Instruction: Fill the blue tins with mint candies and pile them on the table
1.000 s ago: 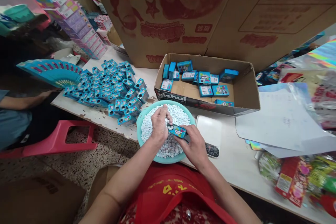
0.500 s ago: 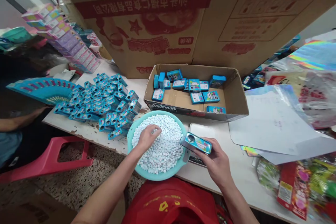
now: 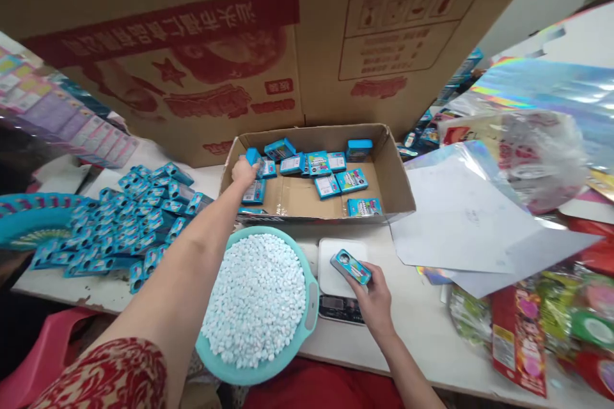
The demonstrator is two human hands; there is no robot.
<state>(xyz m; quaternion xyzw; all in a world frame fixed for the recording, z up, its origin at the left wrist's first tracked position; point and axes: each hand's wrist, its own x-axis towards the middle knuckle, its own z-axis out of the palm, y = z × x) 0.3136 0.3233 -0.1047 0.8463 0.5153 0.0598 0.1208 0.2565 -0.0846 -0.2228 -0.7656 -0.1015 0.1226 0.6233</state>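
The bowl of pellets seems to overhang the table's near edge; a bump from my left forearm could spill it. My right hand grasps a box above the scale; a loose pinch might drop it. Open table lies rightward. Farther, my left hand touches another box inside the tray, grip hidden; crowded neighbours could topple. The carton walls off the back.

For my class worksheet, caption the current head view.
Left hand at blue boxes in a cardboard tray; right hand holding another blue box over a white scale.
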